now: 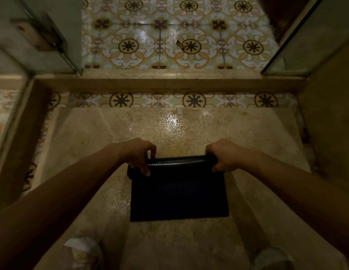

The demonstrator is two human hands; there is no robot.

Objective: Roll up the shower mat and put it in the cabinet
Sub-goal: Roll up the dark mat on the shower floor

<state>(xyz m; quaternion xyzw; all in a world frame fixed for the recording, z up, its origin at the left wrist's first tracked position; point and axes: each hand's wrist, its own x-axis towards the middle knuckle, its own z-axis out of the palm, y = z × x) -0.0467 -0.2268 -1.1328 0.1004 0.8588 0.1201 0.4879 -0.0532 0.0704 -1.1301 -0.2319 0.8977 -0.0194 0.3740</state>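
A dark, textured shower mat (179, 193) lies on the beige stone shower floor, its far end wound into a roll and its near part still flat. My left hand (137, 154) grips the roll's left end, fingers curled over it. On the right end my right hand (226, 155) is closed around the roll. Both forearms reach in from the bottom corners. No cabinet shows in the head view.
A raised stone curb (169, 82) crosses the view beyond the mat, with patterned tiles (189, 45) past it. Glass panels (52, 36) and a hinge stand at the upper left, another panel (306, 41) at the upper right. My light-coloured shoes (82, 252) show at the bottom.
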